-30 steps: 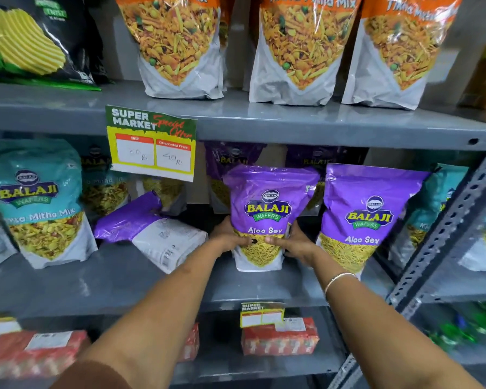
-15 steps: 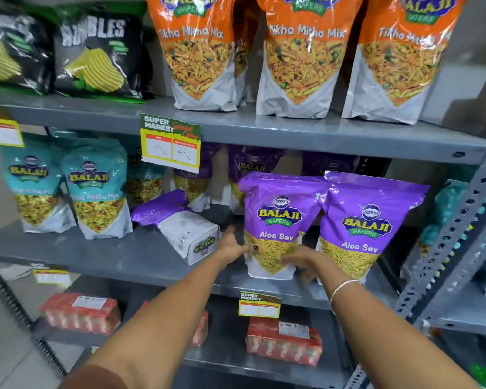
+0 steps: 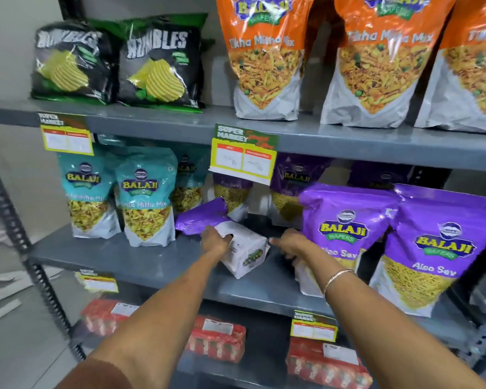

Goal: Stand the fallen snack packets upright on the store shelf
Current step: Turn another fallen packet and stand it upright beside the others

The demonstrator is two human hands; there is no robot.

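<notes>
A purple-and-white fallen packet [image 3: 244, 248] lies on its back on the grey middle shelf [image 3: 141, 262], its purple top pointing up-left. My left hand [image 3: 215, 241] rests on its left side, fingers curled over the white part. My right hand [image 3: 288, 244] is just to the packet's right, fingers spread, not touching it. Behind that hand stand two upright purple Aloo Sev packets [image 3: 345, 231] [image 3: 443, 248].
Teal Balaji packets [image 3: 146, 197] stand at the left of the middle shelf. Orange packets [image 3: 267, 57] and black chips bags [image 3: 160, 63] fill the upper shelf. Yellow price tags [image 3: 243, 155] hang from its edge. Red packs [image 3: 216, 338] lie on the lower shelf.
Both hands left the upright Aloo Sev packet and moved left. My left hand now lies on the fallen packet; the view has swung left.
</notes>
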